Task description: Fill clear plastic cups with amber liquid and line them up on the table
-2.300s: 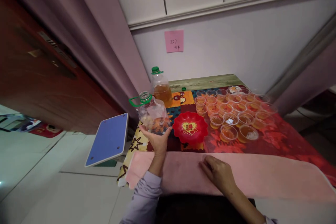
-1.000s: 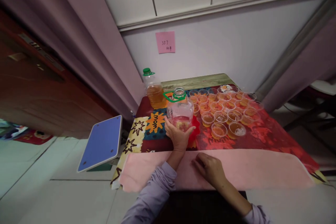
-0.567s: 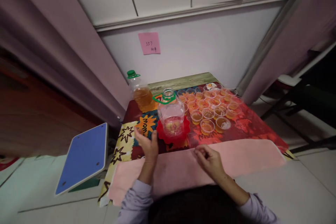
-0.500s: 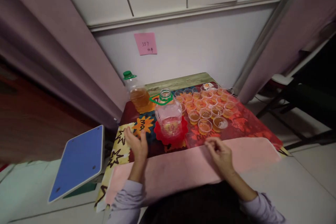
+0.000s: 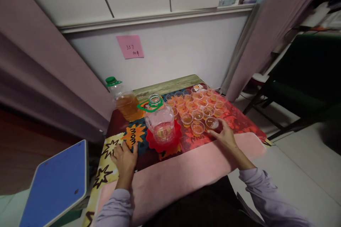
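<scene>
My left hand lies on the patterned tablecloth at the left, fingers apart and holding nothing. With thumb and fingers, my right hand grips the side of a clear plastic cup of amber liquid, which still stands on the table. Several similar cups stand in close rows beside and behind it. Between my hands, a large clear jug with a green handle ring and no cap sits in a red scalloped dish. A little liquid seems to lie low inside the jug.
A second jug with a green cap, partly full of amber liquid, stands at the back left. A pink mat covers the table's front edge. A blue board is at the left, a dark chair at the right.
My right hand has moved forward from the front of the mat to the front-right cup and closed on it. My left hand has come down onto the tablecloth. The view has shifted right.
</scene>
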`<state>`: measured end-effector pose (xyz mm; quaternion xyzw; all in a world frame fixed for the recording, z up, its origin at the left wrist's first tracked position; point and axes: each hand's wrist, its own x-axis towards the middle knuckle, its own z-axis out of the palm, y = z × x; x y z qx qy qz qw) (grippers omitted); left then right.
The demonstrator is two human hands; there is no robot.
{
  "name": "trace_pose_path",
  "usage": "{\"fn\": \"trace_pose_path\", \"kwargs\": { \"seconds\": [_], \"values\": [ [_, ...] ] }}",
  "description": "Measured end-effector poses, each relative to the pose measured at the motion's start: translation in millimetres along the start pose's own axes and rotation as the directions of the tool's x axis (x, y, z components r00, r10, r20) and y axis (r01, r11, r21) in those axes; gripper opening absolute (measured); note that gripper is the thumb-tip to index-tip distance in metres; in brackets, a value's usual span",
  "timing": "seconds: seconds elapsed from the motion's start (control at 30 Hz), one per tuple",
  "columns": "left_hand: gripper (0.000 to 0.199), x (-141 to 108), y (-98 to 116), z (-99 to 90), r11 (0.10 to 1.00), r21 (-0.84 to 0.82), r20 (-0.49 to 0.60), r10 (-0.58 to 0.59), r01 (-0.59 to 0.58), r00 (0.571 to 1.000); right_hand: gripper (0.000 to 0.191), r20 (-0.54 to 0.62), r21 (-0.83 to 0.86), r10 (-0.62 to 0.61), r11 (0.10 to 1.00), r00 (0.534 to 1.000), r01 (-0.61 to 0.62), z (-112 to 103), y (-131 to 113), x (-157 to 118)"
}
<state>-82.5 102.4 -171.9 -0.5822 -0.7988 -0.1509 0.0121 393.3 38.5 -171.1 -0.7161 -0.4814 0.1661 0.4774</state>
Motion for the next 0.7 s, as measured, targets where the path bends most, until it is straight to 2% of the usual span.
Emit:
{"fn": "trace_pose_path", "kwargs": {
  "seconds": [0.17, 0.37, 0.53, 0.7],
  "values": [
    [0.081, 1.0, -1.3, 0.2, 0.999, 0.044, -0.003, 0.011, -0.011, 1.000, 0.086, -0.015, 0.033, 0.046, 0.998, 0.999, -0.046, 12.7, -1.5, 5.5],
    [0.077, 0.4, -1.7, 0.5, 0.998, 0.056, -0.018, 0.021, -0.020, 1.000, 0.078, -0.063, 0.042, 0.040, 0.998, 0.997, -0.037, 13.7, -2.5, 4.2],
    [0.075, 0.3, -1.6, 1.0, 0.998, 0.050, -0.030, 0.026, -0.025, 0.999, 0.075, -0.102, 0.045, 0.021, 0.999, 0.995, -0.017, -0.7, -12.1, 6.8],
    [0.077, -1.4, -2.7, 2.2, 0.998, 0.053, -0.033, 0.024, -0.022, 0.999, 0.076, -0.095, 0.021, -0.065, 0.998, 0.993, 0.067, -28.1, -39.1, 19.1]
  ]
}}
